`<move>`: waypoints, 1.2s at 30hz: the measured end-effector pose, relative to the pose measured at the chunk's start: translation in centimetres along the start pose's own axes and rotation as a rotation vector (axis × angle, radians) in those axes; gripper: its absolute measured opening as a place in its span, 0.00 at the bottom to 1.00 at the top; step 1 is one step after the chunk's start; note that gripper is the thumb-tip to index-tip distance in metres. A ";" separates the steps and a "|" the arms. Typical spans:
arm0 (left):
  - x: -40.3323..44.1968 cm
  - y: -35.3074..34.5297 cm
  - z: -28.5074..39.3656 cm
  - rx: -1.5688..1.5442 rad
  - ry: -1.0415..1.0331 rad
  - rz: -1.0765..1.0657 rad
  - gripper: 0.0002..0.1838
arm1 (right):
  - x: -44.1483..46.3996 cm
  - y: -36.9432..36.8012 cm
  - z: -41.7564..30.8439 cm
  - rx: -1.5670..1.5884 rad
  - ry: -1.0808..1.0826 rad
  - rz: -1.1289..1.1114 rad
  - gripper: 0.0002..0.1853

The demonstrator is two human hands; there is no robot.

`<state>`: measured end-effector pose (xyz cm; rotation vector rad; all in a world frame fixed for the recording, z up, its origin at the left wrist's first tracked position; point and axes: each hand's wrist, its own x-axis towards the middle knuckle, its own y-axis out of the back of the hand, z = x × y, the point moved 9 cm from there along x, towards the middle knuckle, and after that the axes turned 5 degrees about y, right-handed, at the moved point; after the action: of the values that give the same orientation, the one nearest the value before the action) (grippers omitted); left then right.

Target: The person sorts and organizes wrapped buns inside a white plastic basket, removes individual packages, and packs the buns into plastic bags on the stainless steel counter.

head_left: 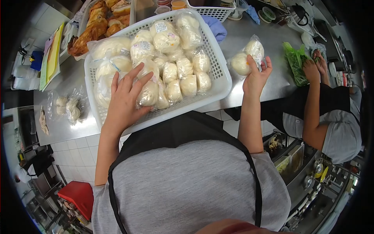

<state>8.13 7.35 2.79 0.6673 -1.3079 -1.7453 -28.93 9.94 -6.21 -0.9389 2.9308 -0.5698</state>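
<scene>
A white plastic basket (223, 76) in front of me holds many pale round buns (185, 68) in clear bags, some with printed labels. My left hand (124, 103) reaches over the basket's near left part. Its fingers are spread and touch a bagged bun (148, 95), and the thumb lies along that bun's near side. To the right of the basket, my right hand (257, 76) holds up a clear bag of buns (240, 64) above the steel table. Thumb and fingers pinch the bag, which has a label on its side.
Two small bags of buns (73, 109) lie on the steel table (257, 37) at left. A tray of browned roast meat (95, 23) stands behind the basket. At right, a co-worker's hands (311, 70) handle leafy greens (296, 64). A blue cloth (215, 28) lies behind the basket.
</scene>
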 end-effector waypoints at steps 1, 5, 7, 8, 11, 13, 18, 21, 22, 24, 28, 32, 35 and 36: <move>-0.1 -0.1 -0.1 -0.030 -0.014 -0.005 0.42 | -0.3 0.0 -0.2 -0.036 0.025 -0.005 0.42; -0.4 0.6 -0.6 -0.131 -0.068 0.085 0.35 | -0.4 0.1 1.2 -0.115 0.055 -0.076 0.38; -0.2 1.4 -1.8 -0.283 0.012 0.113 0.32 | -0.5 0.4 3.4 -0.193 -0.002 -0.168 0.35; -0.2 1.7 -2.3 -0.462 0.053 0.137 0.29 | -0.4 0.5 4.7 -0.240 -0.023 -0.259 0.35; -0.3 1.7 -3.3 -0.720 0.119 0.163 0.28 | -1.1 0.7 4.9 -0.642 0.105 -0.325 0.30; -0.3 1.2 -3.2 -0.942 0.152 0.174 0.28 | -1.8 -1.3 0.0 -0.671 0.430 -0.282 0.26; -0.1 1.5 -0.8 -1.166 -0.171 0.218 0.33 | -7.8 -10.6 -4.5 -0.293 0.218 -0.779 0.20; -0.5 1.0 -0.4 -1.109 -0.223 0.270 0.32 | -14.5 -14.5 -2.6 -0.002 -0.416 -1.083 0.35; -0.8 1.1 -0.2 -1.054 -0.232 0.311 0.32 | -15.4 -15.0 -2.2 0.000 -0.418 -1.086 0.35; -1.0 0.4 -0.3 -1.086 -0.199 0.302 0.32 | -16.1 -15.8 -2.0 0.178 -0.382 -0.993 0.41; -0.6 -0.5 -0.5 -1.130 -0.143 0.249 0.30 | -15.8 -16.3 -2.5 0.100 -0.250 -0.956 0.46; -0.2 -1.0 -0.4 -1.106 -0.122 0.245 0.30 | -15.8 -16.4 -2.7 0.131 -0.215 -0.958 0.46; -0.1 -1.1 -0.6 -1.168 -0.109 0.258 0.33 | -15.6 -16.2 -2.7 0.125 -0.187 -0.956 0.46; -0.1 -0.9 -0.5 -1.112 -0.138 0.272 0.34 | -15.6 -16.1 -2.6 0.117 -0.202 -0.952 0.47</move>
<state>8.27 7.27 1.81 -0.2585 -0.3145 -1.9469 -7.47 7.48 0.25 -2.1899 2.0913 -0.5760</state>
